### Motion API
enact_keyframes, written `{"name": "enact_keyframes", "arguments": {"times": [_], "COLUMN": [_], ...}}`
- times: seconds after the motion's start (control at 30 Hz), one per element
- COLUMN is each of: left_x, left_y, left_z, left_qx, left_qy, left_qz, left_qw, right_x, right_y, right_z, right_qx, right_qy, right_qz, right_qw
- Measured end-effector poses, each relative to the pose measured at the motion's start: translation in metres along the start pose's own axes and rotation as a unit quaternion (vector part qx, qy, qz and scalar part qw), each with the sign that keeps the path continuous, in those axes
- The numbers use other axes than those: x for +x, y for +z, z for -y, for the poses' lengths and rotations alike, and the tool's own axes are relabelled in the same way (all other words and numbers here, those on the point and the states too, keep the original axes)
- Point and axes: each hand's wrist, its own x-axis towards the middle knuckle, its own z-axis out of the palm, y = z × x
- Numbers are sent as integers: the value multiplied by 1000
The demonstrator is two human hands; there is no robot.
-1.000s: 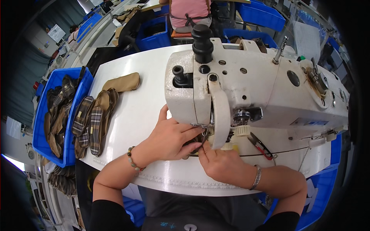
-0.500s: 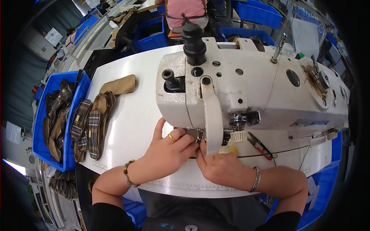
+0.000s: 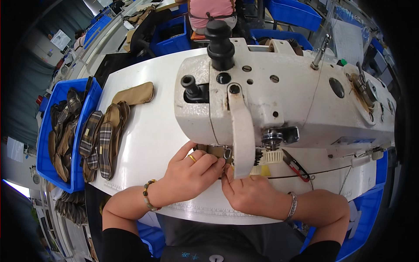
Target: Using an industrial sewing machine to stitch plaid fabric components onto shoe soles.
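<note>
A white sewing machine (image 3: 279,105) stands over the table. Under its presser foot (image 3: 227,152) lies a small tan fabric piece (image 3: 210,150), partly hidden. My left hand (image 3: 188,174), with a ring, has its fingers bent and pressed on that piece, just left of the foot. My right hand (image 3: 248,194) is closed, its fingertips pinching at the piece's near end right beside my left fingertips, below the white guard arm (image 3: 241,135). What exactly lies between the fingertips is small and mostly hidden.
Plaid and tan pieces (image 3: 107,150) lie on the white table (image 3: 144,122), beside a blue bin (image 3: 43,161) of similar pieces at the left. Red-handled snips (image 3: 297,168) lie right of the needle area. Behind the machine sit a co-worker (image 3: 211,11) and several blue bins.
My left hand has shifted down and left, its fingers curling, leaving more tan fabric visible under the foot. My right fingers have bent and moved slightly left. The machine shifted left in view.
</note>
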Motion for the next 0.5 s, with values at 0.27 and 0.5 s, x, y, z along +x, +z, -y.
{"name": "enact_keyframes", "arguments": {"times": [0.27,0.5], "left_x": [2,4], "left_y": [13,14], "left_z": [-5,0], "left_qx": [-88,-113], "left_qy": [-62,-50], "left_qz": [30,27], "left_qw": [994,992], "right_x": [1,1], "right_y": [-2,-2], "right_z": [0,1], "right_qx": [17,21], "right_qy": [-1,1], "right_qz": [9,-7], "right_qw": [1000,1000]}}
